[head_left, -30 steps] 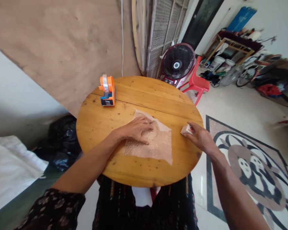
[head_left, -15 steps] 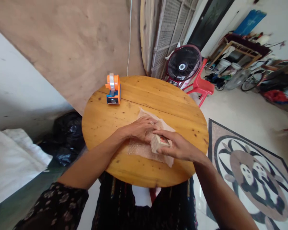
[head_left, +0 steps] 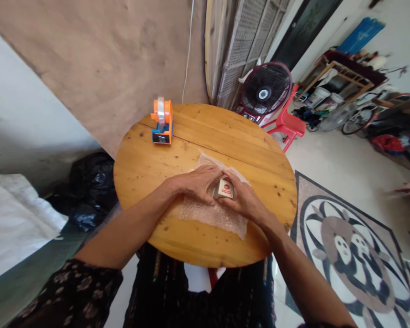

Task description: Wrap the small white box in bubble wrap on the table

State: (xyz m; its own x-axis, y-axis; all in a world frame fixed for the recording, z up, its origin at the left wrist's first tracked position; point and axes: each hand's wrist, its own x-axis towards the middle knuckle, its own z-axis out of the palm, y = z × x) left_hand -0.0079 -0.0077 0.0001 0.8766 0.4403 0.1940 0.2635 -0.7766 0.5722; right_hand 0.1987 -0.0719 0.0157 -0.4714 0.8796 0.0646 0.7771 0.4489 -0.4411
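Observation:
A small pale box with a red print on its top sits on a sheet of bubble wrap, near the middle of the round wooden table. My right hand curves round the box's right side, fingers at the far edge and thumb at the near edge. On the other side, my left hand is cupped with thumb and fingers apart. Its fingertips come close to those of my right hand beyond the box; whether they touch it is unclear. Both hands partly cover the bubble wrap.
An orange and blue tape dispenser stands at the table's far left. Beyond the table are a fan and a red plastic chair. Black bags and a white sack lie to the left.
The box has turned from a tilted pose so its printed top now faces up. My left hand has drawn back from flat on the wrap into a cupped shape beside the box.

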